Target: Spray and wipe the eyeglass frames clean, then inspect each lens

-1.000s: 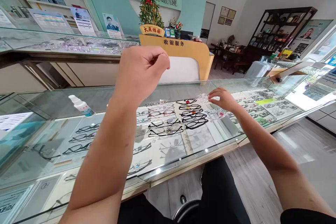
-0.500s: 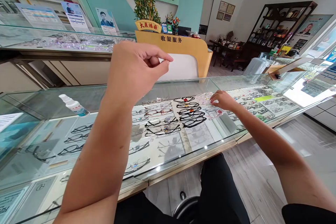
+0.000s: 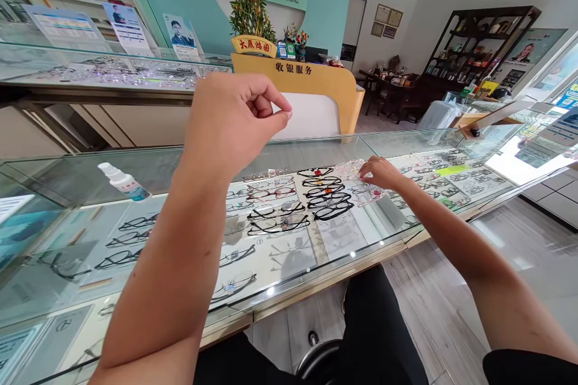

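My left hand (image 3: pixel 244 111) is raised above the glass display counter (image 3: pixel 289 286), thumb and forefinger pressed together in a pinch, with nothing visible between them. Lower and to the right, my right hand (image 3: pixel 378 172) has its fingers curled down at the clear-framed eyeglasses (image 3: pixel 350 171); its fingertips are partly hidden. Beside these, a column of dark-framed eyeglasses (image 3: pixel 329 198) is lined up with small coloured tags on the lenses. Further left, pink-brown eyeglasses (image 3: pixel 271 193) and black eyeglasses (image 3: pixel 277 224) lie in another column, partly behind my left forearm.
A white spray bottle (image 3: pixel 124 181) stands on the counter's left part. More eyeglasses (image 3: pixel 478 179) fill the right section, near a yellow-green strip (image 3: pixel 451 170). Beyond the counter is a wooden cashier desk (image 3: pixel 352 87). A black stool (image 3: pixel 320 361) is below by my legs.
My left hand has dipped very slightly, its thumb and forefinger still together. My right hand stays at the clear-framed eyeglasses. The whole view has shifted a little.
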{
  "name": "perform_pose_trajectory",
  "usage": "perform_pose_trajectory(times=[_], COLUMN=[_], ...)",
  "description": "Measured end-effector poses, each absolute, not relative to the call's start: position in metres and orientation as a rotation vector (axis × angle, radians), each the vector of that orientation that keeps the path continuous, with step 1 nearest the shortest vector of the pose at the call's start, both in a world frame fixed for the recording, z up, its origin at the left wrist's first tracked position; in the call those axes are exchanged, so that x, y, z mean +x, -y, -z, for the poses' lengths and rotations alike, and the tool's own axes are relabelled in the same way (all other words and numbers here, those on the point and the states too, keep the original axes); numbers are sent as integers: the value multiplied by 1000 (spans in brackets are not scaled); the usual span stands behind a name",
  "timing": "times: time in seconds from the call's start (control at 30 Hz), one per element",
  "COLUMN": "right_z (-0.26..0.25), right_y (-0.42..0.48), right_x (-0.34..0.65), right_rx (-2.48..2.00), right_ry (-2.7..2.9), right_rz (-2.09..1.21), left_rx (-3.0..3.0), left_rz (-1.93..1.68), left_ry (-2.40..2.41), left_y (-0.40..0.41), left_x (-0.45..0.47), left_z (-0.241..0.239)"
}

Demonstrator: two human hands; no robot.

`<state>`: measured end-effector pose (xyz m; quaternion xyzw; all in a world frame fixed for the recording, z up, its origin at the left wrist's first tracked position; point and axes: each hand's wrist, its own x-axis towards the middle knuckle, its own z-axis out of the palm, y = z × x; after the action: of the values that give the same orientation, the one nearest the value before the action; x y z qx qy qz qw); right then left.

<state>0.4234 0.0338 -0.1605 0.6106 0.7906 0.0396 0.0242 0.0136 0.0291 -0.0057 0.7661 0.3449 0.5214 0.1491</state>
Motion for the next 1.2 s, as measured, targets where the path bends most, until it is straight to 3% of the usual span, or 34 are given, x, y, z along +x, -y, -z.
perform_pose_trajectory(times=[0.57, 0.97, 1.2], right_z=[141, 127, 91], right_y=[-58, -78, -71], right_x=[403, 393, 388], right_rx=[2090, 2035, 2073], right_ry=[-2245, -2095, -2102], right_rz=[-146, -90, -197], left_rx=[2252, 2362, 2340], left_rz=[-1438, -1044, -655], left_ry=[-950, -783, -117], left_y=[-20, 18, 86], left_x=[19, 21, 68], left_z=[8, -2, 13])
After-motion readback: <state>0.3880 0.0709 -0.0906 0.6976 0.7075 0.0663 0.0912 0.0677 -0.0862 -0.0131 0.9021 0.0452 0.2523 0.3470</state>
